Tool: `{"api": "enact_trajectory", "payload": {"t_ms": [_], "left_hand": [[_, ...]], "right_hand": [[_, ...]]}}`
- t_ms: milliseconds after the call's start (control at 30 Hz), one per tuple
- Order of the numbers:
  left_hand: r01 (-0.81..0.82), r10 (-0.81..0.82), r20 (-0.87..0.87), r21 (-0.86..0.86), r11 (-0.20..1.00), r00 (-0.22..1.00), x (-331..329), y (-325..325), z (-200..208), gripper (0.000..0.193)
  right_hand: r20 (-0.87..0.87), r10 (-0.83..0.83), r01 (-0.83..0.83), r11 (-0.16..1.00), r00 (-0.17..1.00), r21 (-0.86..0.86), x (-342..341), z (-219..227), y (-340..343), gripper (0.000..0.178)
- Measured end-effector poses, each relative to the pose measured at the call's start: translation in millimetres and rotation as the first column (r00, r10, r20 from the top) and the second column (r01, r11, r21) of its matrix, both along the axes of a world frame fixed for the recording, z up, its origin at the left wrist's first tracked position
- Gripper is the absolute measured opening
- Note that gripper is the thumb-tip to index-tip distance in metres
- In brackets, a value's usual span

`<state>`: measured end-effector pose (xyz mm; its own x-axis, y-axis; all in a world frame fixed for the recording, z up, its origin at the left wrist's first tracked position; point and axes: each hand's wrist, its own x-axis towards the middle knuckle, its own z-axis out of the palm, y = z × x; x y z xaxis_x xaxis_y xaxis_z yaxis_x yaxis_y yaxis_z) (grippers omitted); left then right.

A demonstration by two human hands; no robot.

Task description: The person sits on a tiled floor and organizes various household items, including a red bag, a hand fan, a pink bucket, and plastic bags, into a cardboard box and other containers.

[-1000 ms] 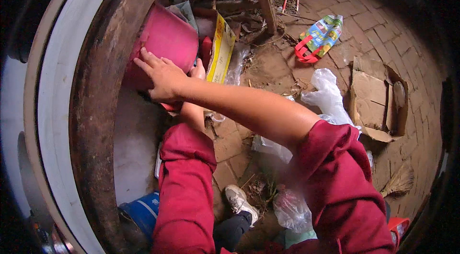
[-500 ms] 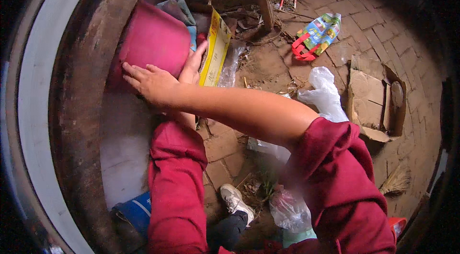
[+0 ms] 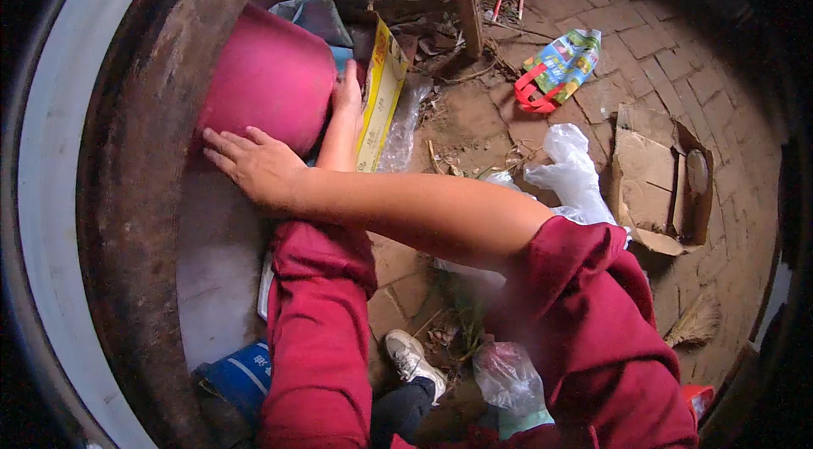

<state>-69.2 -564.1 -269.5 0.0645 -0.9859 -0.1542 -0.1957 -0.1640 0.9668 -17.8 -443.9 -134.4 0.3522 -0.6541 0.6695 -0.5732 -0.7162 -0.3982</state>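
Observation:
A large, smooth pink tub-like object (image 3: 269,80) sits against the brown curved edge at the upper left. My right hand (image 3: 256,165) rests on its near lower side, fingers spread. The right forearm crosses over the left one. Along the object's right side, my left hand (image 3: 345,97) reaches into the gap beside a yellow-and-white box (image 3: 383,93). One stretched digit of it points up; its other fingers are partly hidden. Grey-blue sheeting (image 3: 315,17) lies just behind the pink object.
A wooden frame (image 3: 461,0) stands at the top. On the brick floor lie a colourful bag (image 3: 569,59) with red handles, a white plastic bag (image 3: 572,165), an open cardboard box (image 3: 648,178) and a straw brush (image 3: 696,320). A blue item (image 3: 241,377) lies at lower left.
My left hand has moved farther up along the pink object's right side, into the gap by the yellow box. My right hand has shifted slightly left and down on the object.

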Motion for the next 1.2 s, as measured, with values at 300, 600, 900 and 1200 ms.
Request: {"api": "enact_trajectory", "payload": {"t_ms": [300,600,900,1200], "left_hand": [[0.039,0.155,0.408,-0.429,0.902,0.900,10,-28,-41,0.034],[0.142,-0.047,0.231,-0.416,0.898,0.972,18,-3,-18,0.062],[0.270,0.020,1.000,-0.022,0.963,0.010,38,-20,0,0.074],[0.082,0.373,0.717,-0.512,0.855,0.588,68,-100,-113,0.061]], "right_hand": [[0.010,0.253,-0.250,0.945,0.967,0.209,-29,28,-6,0.067],[0.282,-0.034,0.002,0.994,0.959,0.111,-6,23,2,0.047],[0.247,-0.372,0.151,0.773,0.895,0.616,-67,4,-52,0.128],[0.184,-0.108,0.021,0.907,0.977,0.422,-69,-8,-53,0.127]]}}
